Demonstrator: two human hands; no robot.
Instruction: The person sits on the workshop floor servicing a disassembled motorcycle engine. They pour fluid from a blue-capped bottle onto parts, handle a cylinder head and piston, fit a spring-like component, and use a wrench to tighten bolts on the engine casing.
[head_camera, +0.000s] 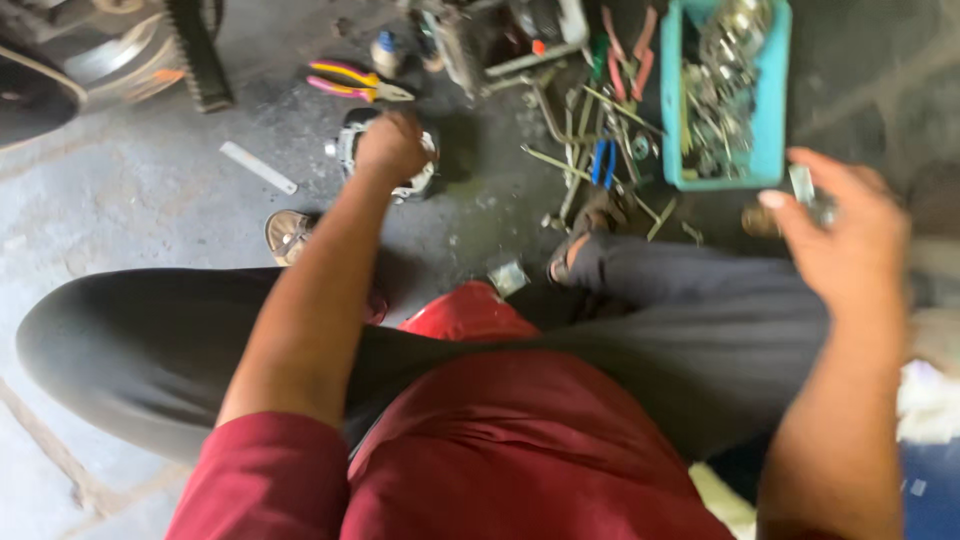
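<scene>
While blurred, right hand (840, 225) pinches metal part (808, 190); left hand (392, 145) hides engine part (385, 160).

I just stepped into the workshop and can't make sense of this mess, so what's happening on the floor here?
A person sits low over a grimy concrete floor. Their left hand presses down on a small metal engine part, while the right hand holds a small metal piece in its fingers near a turquoise tray of hardware. Pliers and loose tools lie scattered around.

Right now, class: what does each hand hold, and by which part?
Left hand grips the round metal engine part from its top. Right hand pinches a small metal piece at its lower end.
</scene>
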